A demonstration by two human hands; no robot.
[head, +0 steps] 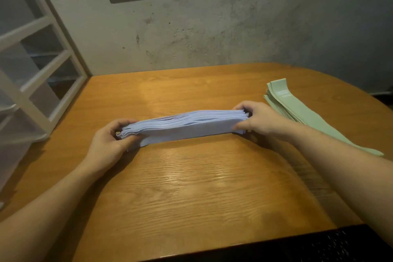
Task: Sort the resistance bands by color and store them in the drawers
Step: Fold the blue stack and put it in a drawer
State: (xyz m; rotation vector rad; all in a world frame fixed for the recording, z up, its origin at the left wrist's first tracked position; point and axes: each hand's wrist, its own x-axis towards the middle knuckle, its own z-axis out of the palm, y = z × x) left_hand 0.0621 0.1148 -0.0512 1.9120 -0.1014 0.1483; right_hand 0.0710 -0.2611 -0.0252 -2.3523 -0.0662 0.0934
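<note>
Drawer unit (32,83) at far left, white frame, translucent fronts; which drawers stand open hard to judge from this angle. Left hand (108,142) curled round near-left end of blue band stack (187,125), thumb over the layered edges. Stack held on edge on wooden table (191,187), long axis left to right, right end slightly farther away. Right hand (255,120) pinching the right end. Advisable: tap lower edges level, squeeze both ends evenly, then carry leftward. Green band pile (297,110) flat at right, running diagonally.
</note>
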